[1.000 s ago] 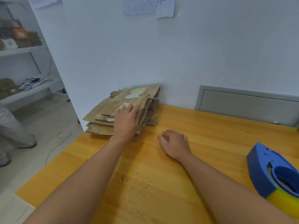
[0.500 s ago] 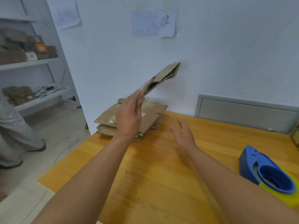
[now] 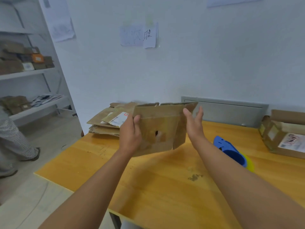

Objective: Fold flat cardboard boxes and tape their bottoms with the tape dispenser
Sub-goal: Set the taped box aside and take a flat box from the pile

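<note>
Two bare hands raised above a yellow wooden worktop [image 3: 148,187]. One flattened cardboard box [image 3: 158,129] held upright in the air between them, with a small dark hole near the middle of its facing panel. Left hand [image 3: 130,134] grasping the box's left edge, thumb pressed on the front face, other fingers hidden behind the board. Right hand [image 3: 194,123] released, fingers straight and pointing up, just beside the box's right flap; contact with the flap impossible to tell.

One stack of flat cardboard boxes [image 3: 107,121] lying at the far left corner of the worktop, against the white wall, behind the left hand; top piece bearing one white printed label. Exact count of sheets in the stack not clear.

One blue tape dispenser [image 3: 231,151] with a yellow-green roll lying on the worktop to the right, partly hidden by the right forearm, well apart from the held box.

One assembled cardboard box [image 3: 283,138] at the far right edge of the worktop, flaps up, one label on its side.

Two sheets of paper [image 3: 138,35] taped to the wall above. Shelves [image 3: 29,71] at the left carrying packages. One person's striped trouser leg [image 3: 14,139] on the floor beside them.
</note>
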Action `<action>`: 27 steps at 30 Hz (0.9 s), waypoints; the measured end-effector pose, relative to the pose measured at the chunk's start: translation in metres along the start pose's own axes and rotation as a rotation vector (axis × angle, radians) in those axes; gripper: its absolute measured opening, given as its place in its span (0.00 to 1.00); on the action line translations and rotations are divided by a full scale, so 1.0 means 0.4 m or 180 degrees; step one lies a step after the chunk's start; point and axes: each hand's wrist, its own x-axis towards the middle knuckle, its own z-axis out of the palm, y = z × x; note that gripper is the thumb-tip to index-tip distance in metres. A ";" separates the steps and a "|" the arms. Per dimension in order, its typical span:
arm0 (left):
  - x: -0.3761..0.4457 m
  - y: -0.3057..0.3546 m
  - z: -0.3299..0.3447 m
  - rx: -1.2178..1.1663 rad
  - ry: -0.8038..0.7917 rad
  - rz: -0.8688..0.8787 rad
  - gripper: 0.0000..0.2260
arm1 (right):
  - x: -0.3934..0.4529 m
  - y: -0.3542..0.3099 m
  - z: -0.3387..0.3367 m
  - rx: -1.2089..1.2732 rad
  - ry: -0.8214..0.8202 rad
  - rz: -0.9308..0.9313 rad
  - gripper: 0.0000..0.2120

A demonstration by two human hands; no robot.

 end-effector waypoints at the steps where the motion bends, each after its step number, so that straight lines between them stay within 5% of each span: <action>1: -0.021 -0.003 0.006 -0.0039 -0.0026 -0.0046 0.12 | -0.016 0.002 -0.016 0.0027 -0.0112 0.0012 0.48; 6: -0.092 -0.010 0.045 -0.0544 0.0016 -0.0372 0.14 | -0.084 0.019 -0.054 -0.0134 -0.0507 -0.0139 0.61; 10: -0.115 -0.012 0.074 -0.0919 -0.0056 -0.0496 0.08 | -0.101 0.034 -0.051 -0.0239 -0.0835 -0.0411 0.54; 16: -0.093 -0.047 0.084 -0.0990 -0.0191 -0.0434 0.26 | -0.082 0.031 -0.050 -0.0662 -0.0756 -0.0554 0.55; 27: -0.089 -0.082 0.093 -0.1248 -0.0373 -0.0460 0.27 | -0.076 0.051 -0.038 -0.0896 -0.0651 -0.0577 0.54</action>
